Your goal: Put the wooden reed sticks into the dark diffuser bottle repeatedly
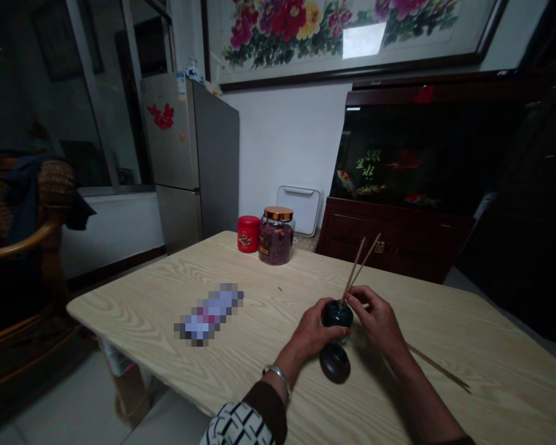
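Left hand (315,327): wrapped firmly around a dark round bottle (337,314).
Right hand (375,318): narrow pinch on two wooden sticks (359,269) standing in the bottle.
Bottle: held over a wooden table (120,309).
Nearby: round black lid (334,363) just below the hands, loose stick (438,368); farther off, jar of dried petals (277,238), red tin (249,233).

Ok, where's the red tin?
In the head view, the red tin stands at the far end of the wood-grain table, just left of the copper-lidded glass jar.

The counter (134,296) shows pale wood grain; on it sit a near-black glossy bottle (338,314), a red tin (249,233) and a gold-lidded jar (277,241).
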### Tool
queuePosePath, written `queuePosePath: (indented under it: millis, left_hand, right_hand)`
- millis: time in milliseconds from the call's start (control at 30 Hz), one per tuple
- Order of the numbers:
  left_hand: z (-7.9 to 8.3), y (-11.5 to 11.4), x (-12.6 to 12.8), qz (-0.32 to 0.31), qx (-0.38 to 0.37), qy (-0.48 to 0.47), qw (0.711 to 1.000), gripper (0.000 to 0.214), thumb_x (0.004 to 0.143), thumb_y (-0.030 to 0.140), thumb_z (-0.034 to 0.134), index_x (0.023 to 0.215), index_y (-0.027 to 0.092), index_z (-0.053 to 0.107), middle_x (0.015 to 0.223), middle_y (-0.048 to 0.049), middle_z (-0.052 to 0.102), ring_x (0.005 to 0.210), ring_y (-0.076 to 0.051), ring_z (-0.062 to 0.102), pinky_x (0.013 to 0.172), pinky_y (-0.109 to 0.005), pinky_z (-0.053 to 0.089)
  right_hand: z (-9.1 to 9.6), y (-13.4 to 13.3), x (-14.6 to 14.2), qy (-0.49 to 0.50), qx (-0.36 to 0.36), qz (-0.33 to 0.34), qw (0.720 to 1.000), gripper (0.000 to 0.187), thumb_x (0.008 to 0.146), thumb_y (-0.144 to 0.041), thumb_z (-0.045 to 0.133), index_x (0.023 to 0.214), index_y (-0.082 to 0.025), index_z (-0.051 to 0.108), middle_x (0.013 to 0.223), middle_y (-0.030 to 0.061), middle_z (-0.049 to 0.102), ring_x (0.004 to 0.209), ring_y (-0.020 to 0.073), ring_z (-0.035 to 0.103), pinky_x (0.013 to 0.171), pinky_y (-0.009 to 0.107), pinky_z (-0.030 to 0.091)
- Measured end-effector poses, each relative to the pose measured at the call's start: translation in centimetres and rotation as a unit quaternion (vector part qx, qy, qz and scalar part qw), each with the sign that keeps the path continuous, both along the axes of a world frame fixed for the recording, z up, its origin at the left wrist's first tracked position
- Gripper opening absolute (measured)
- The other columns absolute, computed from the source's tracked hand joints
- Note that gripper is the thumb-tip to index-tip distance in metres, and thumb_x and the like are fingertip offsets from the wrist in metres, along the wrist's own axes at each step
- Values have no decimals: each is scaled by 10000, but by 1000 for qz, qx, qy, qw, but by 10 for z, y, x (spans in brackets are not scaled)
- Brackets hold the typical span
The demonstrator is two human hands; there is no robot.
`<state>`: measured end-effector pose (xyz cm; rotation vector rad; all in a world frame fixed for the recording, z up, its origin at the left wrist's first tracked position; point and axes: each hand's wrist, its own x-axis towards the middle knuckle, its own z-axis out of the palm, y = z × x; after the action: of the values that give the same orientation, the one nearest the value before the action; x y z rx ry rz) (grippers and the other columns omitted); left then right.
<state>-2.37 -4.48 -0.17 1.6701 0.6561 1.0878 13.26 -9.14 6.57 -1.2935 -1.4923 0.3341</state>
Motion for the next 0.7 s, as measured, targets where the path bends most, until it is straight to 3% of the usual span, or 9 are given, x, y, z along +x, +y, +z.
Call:
queuePosePath:
  millis: [100, 200, 333, 533, 700]
  left_hand:
    - [0, 0, 0, -3, -6, -2, 1000, 637, 648, 274, 849, 1234, 203, 609, 1091, -43, 692, 1012, -223, 622, 917, -319, 471]
    - [2, -1, -1, -11, -20, -8, 1000, 638, 646, 268, 850, 1232, 192, 610, 1087, -51, 695, 1008, -225, 626, 907, -313, 475]
    - [3, -3, -1, -21, -26, -23, 999, 624, 649, 256, 845, 1222, 180, 611, 1077, -55, 695, 998, -223, 628, 893, -307, 481]
    - [5, -5, -1, -25, -32, -27, 999, 615, 650, 237, 837, 1217, 171, 606, 1088, -60, 689, 1010, -227, 624, 896, -310, 480]
    - [1, -3, 0, -29, -31, -36, 998, 623, 651, 232, 833, 1226, 177, 599, 1107, -61, 682, 1025, -227, 619, 902, -305, 477]
  right_hand:
    - [-8, 2, 28, -1, -18, -44, 999, 391, 907, -545, 502, 949, -197, 675, 879, 65, 719, 763, 210, 652, 636, 299, 493]
    - [-23, -1, 72, -143, -69, -157, 975, 392, 931, -500, 415, 995, -210, 670, 965, 81, 720, 809, 219, 666, 692, 321, 505]
    - [-43, -9, 111, -238, -160, -205, 936, 211, 823, -351, 548, 843, -231, 721, 941, 96, 710, 825, 251, 656, 713, 353, 465]
    - [-53, -15, 108, -316, -251, -217, 889, 140, 776, -237, 581, 781, -240, 722, 931, 97, 701, 903, 284, 630, 664, 333, 383]
    - [-51, -15, 104, -335, -276, -221, 873, 138, 831, -218, 520, 800, -230, 654, 923, 77, 708, 841, 230, 628, 637, 302, 356]
